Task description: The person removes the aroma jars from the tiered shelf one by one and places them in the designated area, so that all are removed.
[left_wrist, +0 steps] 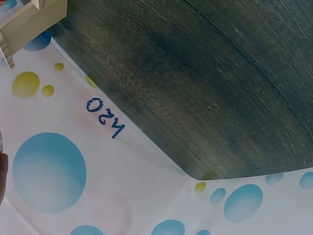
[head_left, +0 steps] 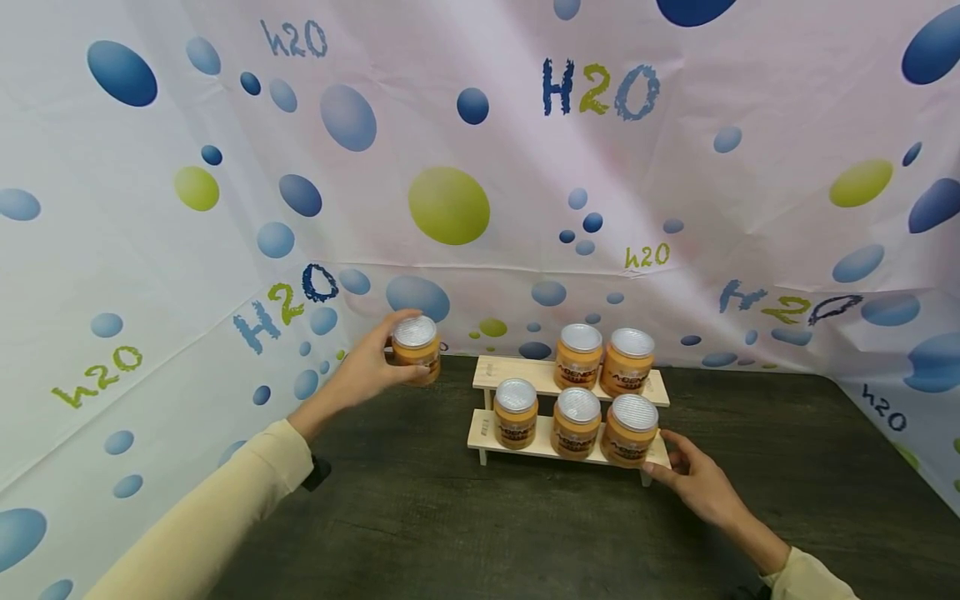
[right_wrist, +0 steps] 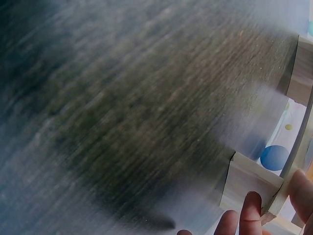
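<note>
My left hand grips an orange jar with a silver lid, held upright to the left of a two-tier wooden stand. In the left wrist view only a sliver of that hand shows at the left edge. Two matching jars stand on the upper tier and three jars on the lower one. At the stand's lower right end, my right hand holds the board's corner. The right wrist view shows its thumb and fingers on either side of the board.
A dark wood-grain table lies under the stand. White sheeting printed with blue and green dots and "H2O" rises behind and at both sides. The stand's back edge is near the rear sheeting.
</note>
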`<move>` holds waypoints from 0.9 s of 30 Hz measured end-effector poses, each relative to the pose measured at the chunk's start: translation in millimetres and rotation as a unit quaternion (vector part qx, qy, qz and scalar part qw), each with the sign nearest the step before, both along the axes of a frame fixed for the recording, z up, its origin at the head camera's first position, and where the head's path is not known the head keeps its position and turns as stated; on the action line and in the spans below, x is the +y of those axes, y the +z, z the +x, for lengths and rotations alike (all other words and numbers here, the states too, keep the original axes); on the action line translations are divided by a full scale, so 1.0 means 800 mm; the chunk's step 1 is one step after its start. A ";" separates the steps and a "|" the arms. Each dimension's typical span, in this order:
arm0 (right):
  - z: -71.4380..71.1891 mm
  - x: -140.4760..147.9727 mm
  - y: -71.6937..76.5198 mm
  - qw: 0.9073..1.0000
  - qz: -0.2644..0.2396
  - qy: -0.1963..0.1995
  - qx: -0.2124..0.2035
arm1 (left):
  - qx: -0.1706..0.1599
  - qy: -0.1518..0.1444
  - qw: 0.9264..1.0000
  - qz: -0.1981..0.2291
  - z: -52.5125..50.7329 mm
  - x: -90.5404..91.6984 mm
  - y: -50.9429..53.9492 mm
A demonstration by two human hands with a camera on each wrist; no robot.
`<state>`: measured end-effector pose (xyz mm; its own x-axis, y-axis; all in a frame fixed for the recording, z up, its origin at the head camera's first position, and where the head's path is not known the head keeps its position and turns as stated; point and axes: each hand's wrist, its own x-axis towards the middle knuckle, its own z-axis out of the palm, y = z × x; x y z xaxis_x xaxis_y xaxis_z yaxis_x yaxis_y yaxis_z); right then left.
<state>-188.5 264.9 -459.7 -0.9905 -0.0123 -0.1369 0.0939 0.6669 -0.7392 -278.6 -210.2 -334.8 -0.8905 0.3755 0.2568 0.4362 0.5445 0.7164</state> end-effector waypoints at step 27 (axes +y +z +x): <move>0.000 0.000 -0.002 1.000 0.008 0.001 0.001 | 0.022 0.047 0.999 0.014 -0.013 -0.031 -0.017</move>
